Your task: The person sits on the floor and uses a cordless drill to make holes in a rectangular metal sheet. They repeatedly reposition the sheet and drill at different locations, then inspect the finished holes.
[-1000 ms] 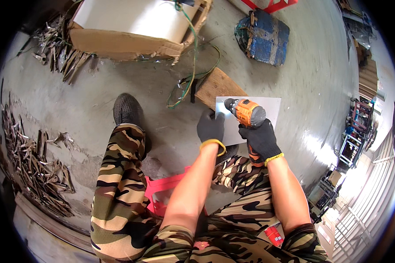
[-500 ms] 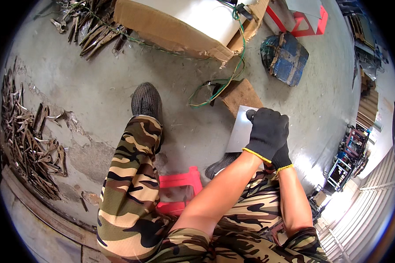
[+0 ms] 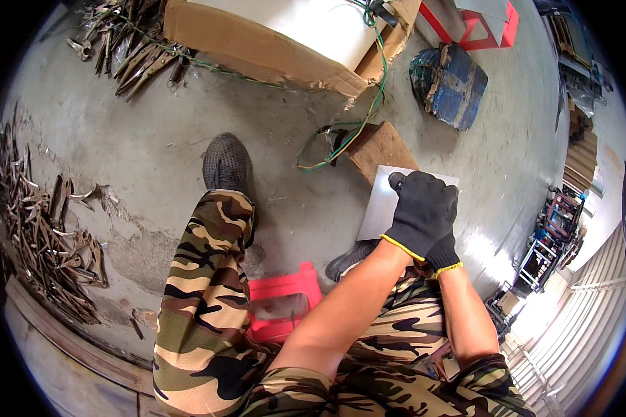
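Observation:
Two black knitted gloves with yellow cuffs cover my hands, which are pressed together right of centre. My left hand (image 3: 423, 208) lies on top, its fingers curled round a black tool (image 3: 396, 181); only the tool's rounded end shows. Tucked below and behind it is my right hand (image 3: 446, 251), with its fingers hidden. Under the hands is a flat silver-white panel (image 3: 378, 214), its far edge beside a brown wooden block (image 3: 384, 151). My right shoe (image 3: 348, 260) shows in part beside the panel's near edge.
A torn cardboard box (image 3: 257, 50) stands ahead, with a green-yellow cable (image 3: 377, 104) trailing from it. Nearby are a blue taped pad (image 3: 460, 89) and red stools, one (image 3: 285, 333) between my legs. Rusty metal parts (image 3: 45, 243) are heaped at left. My left shoe (image 3: 226, 163) rests on the floor.
More of the panel's far edge now shows to the right of my hands. The bright spot beside the tool's end has faded. My hands stay together in nearly the same place.

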`<state>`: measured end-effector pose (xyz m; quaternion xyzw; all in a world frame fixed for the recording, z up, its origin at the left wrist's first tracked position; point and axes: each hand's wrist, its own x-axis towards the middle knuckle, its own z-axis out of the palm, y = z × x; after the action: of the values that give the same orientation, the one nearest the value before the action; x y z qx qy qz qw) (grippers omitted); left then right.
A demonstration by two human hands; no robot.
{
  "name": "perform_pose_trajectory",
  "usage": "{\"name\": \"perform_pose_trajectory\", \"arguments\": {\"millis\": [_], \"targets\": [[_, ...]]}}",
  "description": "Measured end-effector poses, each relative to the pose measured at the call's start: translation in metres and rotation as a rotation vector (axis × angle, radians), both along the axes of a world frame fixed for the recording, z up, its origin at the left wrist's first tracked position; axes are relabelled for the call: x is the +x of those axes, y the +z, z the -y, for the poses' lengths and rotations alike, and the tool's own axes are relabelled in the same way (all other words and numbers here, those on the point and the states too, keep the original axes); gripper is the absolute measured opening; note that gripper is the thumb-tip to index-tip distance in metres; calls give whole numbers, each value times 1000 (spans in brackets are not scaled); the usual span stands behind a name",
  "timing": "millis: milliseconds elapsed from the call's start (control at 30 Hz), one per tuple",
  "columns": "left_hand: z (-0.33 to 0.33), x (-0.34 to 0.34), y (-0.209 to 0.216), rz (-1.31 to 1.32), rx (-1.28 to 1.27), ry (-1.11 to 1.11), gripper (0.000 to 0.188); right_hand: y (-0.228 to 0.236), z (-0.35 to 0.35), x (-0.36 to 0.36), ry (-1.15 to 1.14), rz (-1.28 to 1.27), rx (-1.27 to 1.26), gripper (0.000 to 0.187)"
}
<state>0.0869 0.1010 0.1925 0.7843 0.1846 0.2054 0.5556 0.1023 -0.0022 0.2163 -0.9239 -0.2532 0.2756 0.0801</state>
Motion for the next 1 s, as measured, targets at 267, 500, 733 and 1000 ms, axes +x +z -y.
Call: {"name": "perform_pose_trajectory", "arguments": {"millis": [267, 500, 733, 1000], "targets": [[1, 1, -4, 57, -32, 15, 10, -3, 6, 0, -24, -21, -17, 30], [1, 6, -7, 63, -70, -7, 11, -4, 9, 0, -28, -32, -30, 32], [-3, 5, -2, 35, -58, 14, 12, -5, 12, 2, -33, -42, -42, 34], [-9, 5, 0, 4, -95, -3, 10, -3, 17, 3, -31, -46, -59, 36]]}}
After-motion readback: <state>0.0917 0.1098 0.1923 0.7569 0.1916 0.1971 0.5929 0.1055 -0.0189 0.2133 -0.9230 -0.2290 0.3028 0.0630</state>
